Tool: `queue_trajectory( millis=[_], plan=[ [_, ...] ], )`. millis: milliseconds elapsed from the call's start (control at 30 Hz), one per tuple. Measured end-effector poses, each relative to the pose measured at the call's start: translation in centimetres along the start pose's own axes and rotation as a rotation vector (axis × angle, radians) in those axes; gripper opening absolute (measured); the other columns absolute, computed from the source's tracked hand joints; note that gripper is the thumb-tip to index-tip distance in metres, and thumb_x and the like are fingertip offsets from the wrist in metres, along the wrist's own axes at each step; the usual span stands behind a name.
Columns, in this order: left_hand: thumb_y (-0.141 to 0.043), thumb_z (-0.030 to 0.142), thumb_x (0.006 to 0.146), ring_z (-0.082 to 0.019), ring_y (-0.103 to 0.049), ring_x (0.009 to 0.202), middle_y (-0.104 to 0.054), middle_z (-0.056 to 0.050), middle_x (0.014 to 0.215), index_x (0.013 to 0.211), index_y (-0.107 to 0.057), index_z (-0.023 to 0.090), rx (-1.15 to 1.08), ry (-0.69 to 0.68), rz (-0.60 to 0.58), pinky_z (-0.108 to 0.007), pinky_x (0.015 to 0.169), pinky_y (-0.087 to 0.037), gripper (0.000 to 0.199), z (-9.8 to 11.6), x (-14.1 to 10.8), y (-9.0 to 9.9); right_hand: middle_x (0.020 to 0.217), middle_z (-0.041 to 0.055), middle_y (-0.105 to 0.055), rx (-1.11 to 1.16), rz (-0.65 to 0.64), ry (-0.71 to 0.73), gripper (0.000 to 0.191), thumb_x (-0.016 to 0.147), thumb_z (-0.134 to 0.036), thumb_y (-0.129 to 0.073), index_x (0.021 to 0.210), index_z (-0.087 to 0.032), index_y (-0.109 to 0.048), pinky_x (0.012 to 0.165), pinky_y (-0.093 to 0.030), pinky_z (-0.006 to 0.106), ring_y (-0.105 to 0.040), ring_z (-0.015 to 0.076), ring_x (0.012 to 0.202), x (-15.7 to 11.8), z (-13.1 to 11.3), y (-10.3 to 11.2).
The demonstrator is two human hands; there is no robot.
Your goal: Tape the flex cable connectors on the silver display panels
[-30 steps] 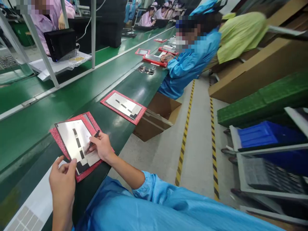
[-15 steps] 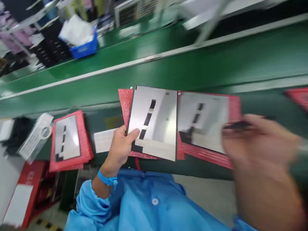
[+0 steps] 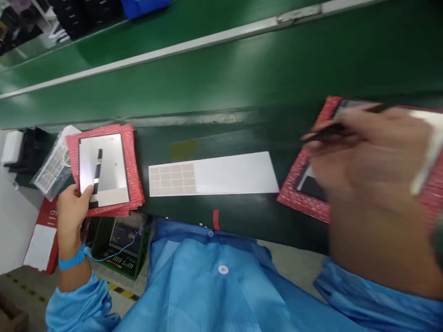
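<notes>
On the left, my left hand grips the lower left corner of a display panel, thumb on top. The panel has a silvery back with a dark flex cable and lies over a stack of pink bubble wrap. My right hand, smeared by motion, is closed around a slim dark tool, perhaps tweezers or a pen. It hovers over another panel on pink bubble wrap at the right, hiding much of it. Between the hands lies a white sheet with beige labels at its left end.
A bagged label sheet and a black-and-white object sit at the far left. Below the bench edge stands a green crate. A white-edged rail runs along the back. A blue wrist strap's cord trails toward the crate.
My left hand has carried the panel from the middle to the left stack, uncovering the white label sheet. The view has shifted. My right hand stays on the right with the dark tool.
</notes>
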State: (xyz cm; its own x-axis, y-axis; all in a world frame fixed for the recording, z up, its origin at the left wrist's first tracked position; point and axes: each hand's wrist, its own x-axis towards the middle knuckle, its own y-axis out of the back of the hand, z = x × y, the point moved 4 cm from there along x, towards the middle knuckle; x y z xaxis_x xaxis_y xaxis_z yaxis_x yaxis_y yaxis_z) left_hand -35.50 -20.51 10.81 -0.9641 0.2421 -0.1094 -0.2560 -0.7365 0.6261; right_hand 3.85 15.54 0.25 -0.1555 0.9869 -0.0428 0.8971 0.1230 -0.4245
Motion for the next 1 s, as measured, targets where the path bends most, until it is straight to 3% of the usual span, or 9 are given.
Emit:
queue_trajectory(
  millis=[67, 133, 167, 233, 267, 333, 433, 567, 1000],
  plan=[
    [-0.086, 0.029, 0.080, -0.048, -0.037, 0.157, -0.064, -0.018, 0.150, 0.128, -0.071, 0.015, 0.219, -0.191, 0.147, -0.064, 0.128, -0.035, 0.052, 1.8, -1.6, -1.3, 0.062, 0.0026, -0.071, -0.033, 0.026, 0.028, 0.019, 0.074, -0.024, -0.094, 0.068, -0.028, -0.076, 0.042, -0.055, 0.019, -0.069, 0.0143, 0.049, -0.8, 0.4, -2.8],
    [-0.075, 0.030, 0.095, -0.045, -0.044, 0.153, -0.061, -0.020, 0.152, 0.137, -0.068, 0.017, 0.437, -0.519, 0.203, -0.065, 0.129, -0.033, 0.044, 4.1, -3.8, -4.9, 0.065, 0.0033, -0.073, -0.069, 0.003, 0.029, 0.027, 0.070, -0.032, -0.098, 0.074, -0.026, -0.072, 0.043, -0.057, 0.023, -0.072, 0.0174, 0.052, -1.2, 1.9, -5.2],
    [-0.068, 0.030, 0.101, -0.041, -0.053, 0.144, -0.066, -0.020, 0.145, 0.135, -0.070, 0.017, 0.485, -0.683, 0.147, -0.063, 0.125, -0.039, 0.036, 5.1, -5.0, -7.7, 0.068, 0.0023, -0.074, -0.085, -0.029, 0.038, 0.029, 0.074, -0.036, -0.097, 0.079, -0.025, -0.070, 0.046, -0.060, 0.023, -0.074, 0.0177, 0.057, -1.1, 2.8, -6.3],
    [-0.055, 0.028, 0.109, -0.032, -0.064, 0.130, -0.072, -0.015, 0.133, 0.129, -0.074, 0.018, 0.419, -0.891, -0.107, -0.052, 0.118, -0.050, 0.029, 6.2, -6.7, -14.2, 0.073, 0.0003, -0.075, -0.116, -0.096, 0.056, 0.034, 0.080, -0.039, -0.095, 0.087, -0.023, -0.066, 0.051, -0.062, 0.022, -0.077, 0.0172, 0.065, -0.5, 4.6, -8.3],
    [-0.051, 0.025, 0.111, -0.030, -0.064, 0.130, -0.072, -0.015, 0.135, 0.130, -0.074, 0.017, 0.383, -0.931, -0.207, -0.049, 0.118, -0.050, 0.032, 6.5, -7.2, -17.3, 0.074, -0.0002, -0.075, -0.128, -0.124, 0.061, 0.035, 0.081, -0.040, -0.095, 0.088, -0.023, -0.065, 0.053, -0.063, 0.021, -0.078, 0.0170, 0.068, 0.0, 5.5, -9.2],
    [-0.049, 0.023, 0.111, -0.028, -0.062, 0.133, -0.070, -0.014, 0.140, 0.137, -0.073, 0.016, 0.360, -0.948, -0.296, -0.045, 0.119, -0.050, 0.035, 6.7, -7.2, -22.6, 0.074, -0.0010, -0.074, -0.145, -0.158, 0.058, 0.038, 0.079, -0.042, -0.095, 0.088, -0.022, -0.063, 0.052, -0.063, 0.021, -0.078, 0.0173, 0.070, 1.3, 7.3, -10.7],
    [-0.055, 0.023, 0.108, -0.032, -0.058, 0.133, -0.068, -0.017, 0.142, 0.139, -0.071, 0.015, 0.369, -0.921, -0.324, -0.050, 0.118, -0.049, 0.036, 6.4, -6.4, -26.9, 0.072, -0.0025, -0.073, -0.169, -0.172, 0.026, 0.040, 0.078, -0.045, -0.093, 0.089, -0.022, -0.062, 0.052, -0.062, 0.020, -0.077, 0.0162, 0.069, 2.7, 9.4, -11.9],
    [-0.061, 0.025, 0.105, -0.036, -0.055, 0.133, -0.065, -0.017, 0.144, 0.140, -0.072, 0.017, 0.378, -0.890, -0.357, -0.057, 0.118, -0.049, 0.037, 5.7, -5.7, -27.5, 0.073, -0.0046, -0.072, -0.212, -0.160, 0.029, 0.035, 0.083, -0.042, -0.091, 0.091, -0.022, -0.062, 0.055, -0.063, 0.018, -0.076, 0.0128, 0.069, 3.0, 10.6, -11.9],
    [-0.064, 0.025, 0.105, -0.036, -0.053, 0.130, -0.064, -0.016, 0.144, 0.142, -0.070, 0.018, 0.390, -0.902, -0.370, -0.056, 0.116, -0.049, 0.038, 5.7, -6.1, -27.2, 0.075, -0.0056, -0.072, -0.337, -0.209, 0.035, 0.028, 0.090, -0.036, -0.088, 0.091, -0.022, -0.063, 0.057, -0.064, 0.017, -0.075, 0.0107, 0.067, 2.9, 9.7, -11.5]
  ],
)
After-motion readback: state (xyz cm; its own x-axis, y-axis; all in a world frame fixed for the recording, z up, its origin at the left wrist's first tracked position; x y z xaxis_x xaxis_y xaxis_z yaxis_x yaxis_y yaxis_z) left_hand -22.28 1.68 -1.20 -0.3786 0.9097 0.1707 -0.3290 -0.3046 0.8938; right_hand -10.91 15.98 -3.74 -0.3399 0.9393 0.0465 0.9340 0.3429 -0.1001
